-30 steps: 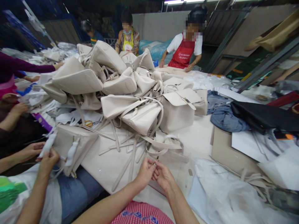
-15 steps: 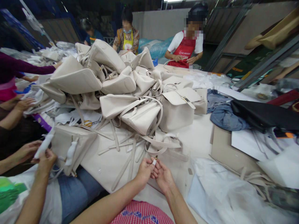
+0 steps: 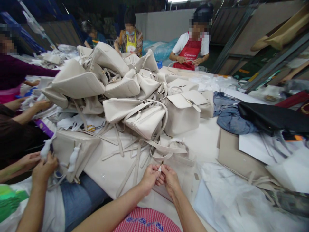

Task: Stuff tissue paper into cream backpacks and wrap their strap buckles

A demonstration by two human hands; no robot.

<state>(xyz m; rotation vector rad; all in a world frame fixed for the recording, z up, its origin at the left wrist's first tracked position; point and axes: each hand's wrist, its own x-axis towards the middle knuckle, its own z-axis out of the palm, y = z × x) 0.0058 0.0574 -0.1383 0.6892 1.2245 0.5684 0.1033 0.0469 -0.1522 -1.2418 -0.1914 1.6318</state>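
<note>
White piece [image 3: 159,169] in the fingertip pinch of left hand [image 3: 150,176] and right hand [image 3: 169,178], forearms [image 3: 118,203] at an inward slant

This was a bag workshop. Beyond the grip of the person's hands [image 3: 149,177] rose a heap of matching cream handbags [image 3: 123,87]; loose straps [image 3: 126,179] lay just left of the grip on the shared worktable [image 3: 106,167]. Farther left, a co-worker's hands [image 3: 45,169] handled another bag [image 3: 84,145]; beyond the heap, aproned people [image 3: 189,48] worked at the far side.
</note>
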